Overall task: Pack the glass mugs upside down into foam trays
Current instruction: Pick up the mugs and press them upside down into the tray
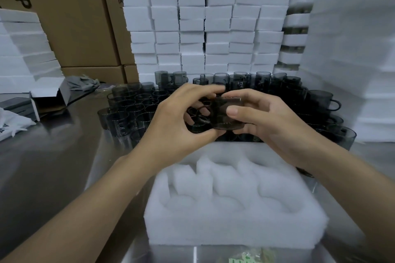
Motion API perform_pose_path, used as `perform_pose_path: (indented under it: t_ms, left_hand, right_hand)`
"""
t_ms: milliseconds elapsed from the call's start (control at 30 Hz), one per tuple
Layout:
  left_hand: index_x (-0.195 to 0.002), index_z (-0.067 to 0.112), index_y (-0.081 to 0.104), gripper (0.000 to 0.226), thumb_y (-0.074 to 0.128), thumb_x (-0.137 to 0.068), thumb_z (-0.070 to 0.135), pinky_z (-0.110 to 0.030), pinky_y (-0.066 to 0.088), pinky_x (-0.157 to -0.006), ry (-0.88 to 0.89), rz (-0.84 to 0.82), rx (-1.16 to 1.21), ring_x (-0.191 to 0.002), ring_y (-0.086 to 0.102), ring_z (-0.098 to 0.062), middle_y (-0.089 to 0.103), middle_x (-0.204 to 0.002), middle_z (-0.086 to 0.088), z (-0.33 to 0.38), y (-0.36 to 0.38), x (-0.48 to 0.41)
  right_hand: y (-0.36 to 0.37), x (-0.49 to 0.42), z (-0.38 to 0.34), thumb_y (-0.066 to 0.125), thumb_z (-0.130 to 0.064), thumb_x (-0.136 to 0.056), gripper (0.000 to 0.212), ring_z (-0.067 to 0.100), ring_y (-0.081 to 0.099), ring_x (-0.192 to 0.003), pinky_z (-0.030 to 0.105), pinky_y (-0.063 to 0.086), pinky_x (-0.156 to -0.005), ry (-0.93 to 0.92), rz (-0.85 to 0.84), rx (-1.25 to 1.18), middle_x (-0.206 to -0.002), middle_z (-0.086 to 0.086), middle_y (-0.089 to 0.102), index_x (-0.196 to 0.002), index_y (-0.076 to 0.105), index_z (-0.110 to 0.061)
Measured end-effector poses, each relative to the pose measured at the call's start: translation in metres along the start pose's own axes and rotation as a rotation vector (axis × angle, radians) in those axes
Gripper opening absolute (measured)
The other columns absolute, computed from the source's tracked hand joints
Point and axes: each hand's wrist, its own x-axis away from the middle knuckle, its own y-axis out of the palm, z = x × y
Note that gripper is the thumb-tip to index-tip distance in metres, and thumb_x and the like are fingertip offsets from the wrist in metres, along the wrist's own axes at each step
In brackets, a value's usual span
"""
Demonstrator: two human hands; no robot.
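A shiny steel table (64, 166) carries everything. A white foam tray (235, 209) with moulded hollows sits at its near edge. Just behind the tray, smoky glass mugs (132, 109) stand crowded together. To the left lie an open white box (51, 92), a grey cloth (82, 83) and a white bag (10, 121). A green-printed packet (250, 257) lies in front of the tray.

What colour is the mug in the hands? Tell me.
The mug is smoky grey glass; head view.

Left hand (177, 117), right hand (271, 121) grip glass mug (227, 113) near foam tray (235, 226)
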Motion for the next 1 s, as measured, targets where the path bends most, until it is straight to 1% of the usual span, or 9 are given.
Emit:
perform_pose_path:
  t_ms: [100,167,233,267,400,533,700,900,1000]
  left_hand:
    - [-0.15,0.05,0.049,0.087,0.095,-0.076,0.041,-0.037,0.059,-0.082,-0.229,-0.213,0.154,-0.109,0.072,-0.013,0.07,-0.121,0.019,0.0,-0.007,-0.002]
    - [-0.138,0.051,0.059,0.071,0.092,-0.076,0.056,-0.031,0.054,-0.089,-0.258,-0.402,0.068,-0.112,0.071,-0.004,0.074,-0.117,0.023,-0.002,-0.011,-0.002]
    - [-0.122,0.047,0.071,0.051,0.09,-0.076,0.061,-0.022,0.051,-0.087,-0.243,-0.491,-0.043,-0.108,0.069,0.001,0.075,-0.112,0.026,-0.002,-0.013,0.0]
    - [-0.115,0.046,0.074,0.044,0.09,-0.076,0.061,-0.021,0.052,-0.084,-0.241,-0.49,-0.065,-0.104,0.069,0.0,0.075,-0.109,0.026,-0.001,-0.014,0.0]
    - [-0.107,0.044,0.076,0.032,0.092,-0.08,0.047,-0.038,0.061,-0.082,-0.295,-0.468,-0.036,-0.086,0.072,-0.013,0.078,-0.095,0.016,-0.005,-0.024,0.001]
    - [-0.101,0.039,0.077,0.023,0.092,-0.084,0.033,-0.022,0.056,-0.071,-0.328,-0.44,-0.029,-0.074,0.07,-0.013,0.077,-0.086,0.011,-0.01,-0.029,0.002]
    - [-0.097,0.037,0.078,0.018,0.089,-0.086,0.027,-0.016,0.051,-0.066,-0.317,-0.429,-0.043,-0.069,0.065,-0.011,0.074,-0.082,0.01,-0.011,-0.023,0.004]
    - [-0.082,0.033,0.08,0.015,0.086,-0.087,0.021,-0.023,0.056,-0.067,-0.299,-0.408,-0.053,-0.071,0.066,-0.013,0.074,-0.078,0.01,-0.011,-0.018,0.004]
    - [-0.081,0.032,0.08,0.014,0.086,-0.087,0.02,-0.026,0.057,-0.067,-0.301,-0.4,-0.053,-0.07,0.066,-0.014,0.074,-0.077,0.008,-0.01,-0.017,0.005]
  right_hand:
    - [-0.01,-0.001,-0.007,0.082,-0.025,-0.08,0.04,0.028,0.071,-0.096,0.052,0.055,-0.092,0.006,0.023,0.011,-0.104,0.009,0.075,-0.115,0.068,-0.013]
    - [-0.018,0.0,-0.014,0.083,-0.032,-0.075,0.045,0.023,0.069,-0.092,0.04,0.057,-0.083,0.039,-0.05,0.029,-0.102,0.009,0.071,-0.113,0.07,-0.013]
    - [-0.025,0.004,-0.021,0.078,-0.038,-0.074,0.047,0.017,0.071,-0.093,0.03,0.057,-0.079,0.098,-0.188,0.091,-0.104,0.006,0.074,-0.116,0.075,-0.017]
    - [-0.028,0.006,-0.023,0.077,-0.039,-0.076,0.046,0.017,0.072,-0.094,0.03,0.057,-0.08,0.118,-0.257,0.148,-0.104,0.005,0.076,-0.117,0.077,-0.02]
    - [-0.035,0.016,-0.035,0.084,-0.037,-0.078,0.037,0.014,0.064,-0.084,0.029,0.051,-0.074,0.145,-0.474,0.353,-0.092,-0.001,0.071,-0.108,0.075,-0.018]
    - [-0.037,0.024,-0.05,0.094,-0.042,-0.072,0.044,0.015,0.045,-0.071,0.037,0.036,-0.062,0.196,-0.596,0.559,-0.078,-0.004,0.051,-0.091,0.061,-0.022]
    - [-0.018,0.033,-0.062,0.096,-0.052,-0.067,0.058,0.007,0.034,-0.06,0.026,0.03,-0.051,0.239,-0.591,0.713,-0.067,-0.014,0.04,-0.082,0.047,-0.026]
    - [0.008,0.046,-0.065,0.079,-0.087,-0.053,0.076,0.007,0.039,-0.056,0.039,0.04,-0.056,0.32,-0.462,1.035,-0.066,-0.01,0.049,-0.088,0.046,-0.029]
    - [0.009,0.052,-0.076,0.072,-0.1,-0.044,0.081,0.008,0.052,-0.057,0.042,0.053,-0.058,0.372,-0.447,1.05,-0.076,-0.01,0.062,-0.098,0.054,-0.043]
